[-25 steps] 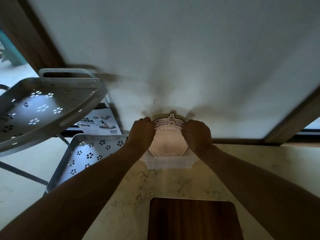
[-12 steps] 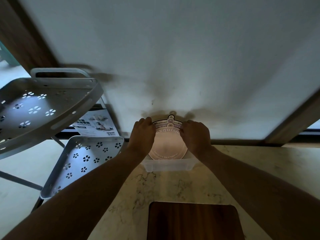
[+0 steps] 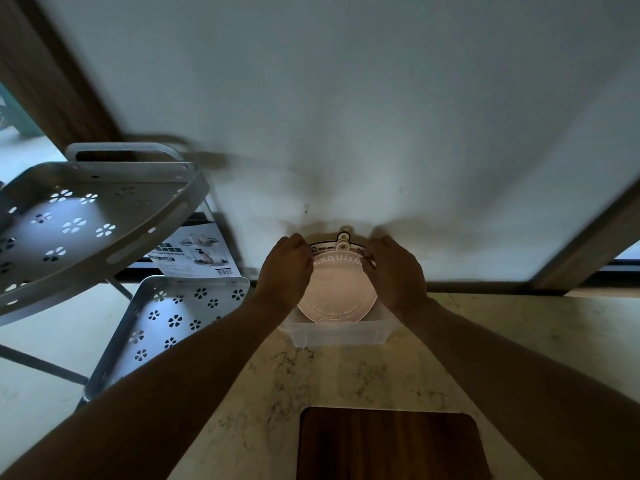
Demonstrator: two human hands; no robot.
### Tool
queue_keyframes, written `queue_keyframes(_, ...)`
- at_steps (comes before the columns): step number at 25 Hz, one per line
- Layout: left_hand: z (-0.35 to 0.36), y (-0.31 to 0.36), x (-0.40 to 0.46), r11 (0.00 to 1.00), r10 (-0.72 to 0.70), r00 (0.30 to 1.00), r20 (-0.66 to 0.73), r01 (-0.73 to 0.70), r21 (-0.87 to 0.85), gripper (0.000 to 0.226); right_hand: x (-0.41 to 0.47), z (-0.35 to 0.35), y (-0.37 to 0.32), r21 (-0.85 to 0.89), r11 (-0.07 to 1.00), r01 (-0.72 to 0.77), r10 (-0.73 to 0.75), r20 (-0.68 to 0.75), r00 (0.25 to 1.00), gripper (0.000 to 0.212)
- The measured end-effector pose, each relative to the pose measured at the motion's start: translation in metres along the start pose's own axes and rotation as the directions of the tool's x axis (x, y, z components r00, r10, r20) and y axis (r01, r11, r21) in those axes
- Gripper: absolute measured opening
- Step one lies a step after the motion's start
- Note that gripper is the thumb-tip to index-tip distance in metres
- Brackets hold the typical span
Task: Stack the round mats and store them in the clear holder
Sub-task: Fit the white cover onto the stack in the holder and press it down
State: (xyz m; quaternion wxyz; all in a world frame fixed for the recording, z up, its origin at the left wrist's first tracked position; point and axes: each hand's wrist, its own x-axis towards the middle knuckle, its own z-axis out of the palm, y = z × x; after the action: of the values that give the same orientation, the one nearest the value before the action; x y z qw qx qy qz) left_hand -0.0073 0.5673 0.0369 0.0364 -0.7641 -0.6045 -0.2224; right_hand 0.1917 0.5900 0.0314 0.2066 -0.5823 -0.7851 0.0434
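- Both hands have crept inward along the mats' upper rim since the earlier frames; mats unmoved.
- Left hand (image 3: pixel 287 268) and right hand (image 3: pixel 394 271): each grip pinches the round mats (image 3: pixel 337 292), upright in the clear holder (image 3: pixel 337 334) at the desk's (image 3: pixel 311 375) back edge.
- Advice: press evenly, tabs aligned.
- Room: wall (image 3: pixel 346 116) just behind; rack (image 3: pixel 180 306) off the left edge; wooden board (image 3: pixel 388 445) near me.

dim white wall (image 3: pixel 346 98), marble counter (image 3: pixel 346 375), metal rack (image 3: pixel 86 220)
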Motion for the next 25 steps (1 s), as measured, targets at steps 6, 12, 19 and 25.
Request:
queue_keyframes(6, 0.006, -0.001, 0.0, 0.998, -0.046, 0.998, 0.034, 0.047, -0.031, 0.003, 0.002, 0.002, 0.002, -0.016, 1.0, -0.008, 0.009, 0.024, 1.0, 0.018)
queue_keyframes(12, 0.005, -0.004, -0.001, 0.997, -0.005, 0.999, -0.035, 0.002, -0.082, 0.032, 0.003, 0.003, 0.002, 0.046, 0.999, -0.027, 0.03, -0.05, 0.998, 0.019)
queue_keyframes(19, 0.011, -0.005, 0.0, 0.988, -0.055, 0.996, -0.066, 0.044, -0.147, 0.02, 0.007, 0.009, 0.005, -0.049, 0.998, 0.04, -0.038, 0.038, 0.999, 0.046)
queue_keyframes(25, 0.011, -0.006, 0.0, 0.988, -0.047, 0.998, -0.032, 0.042, -0.148, 0.023, 0.01, 0.008, 0.007, 0.023, 0.999, 0.027, -0.027, 0.019, 0.999, 0.043)
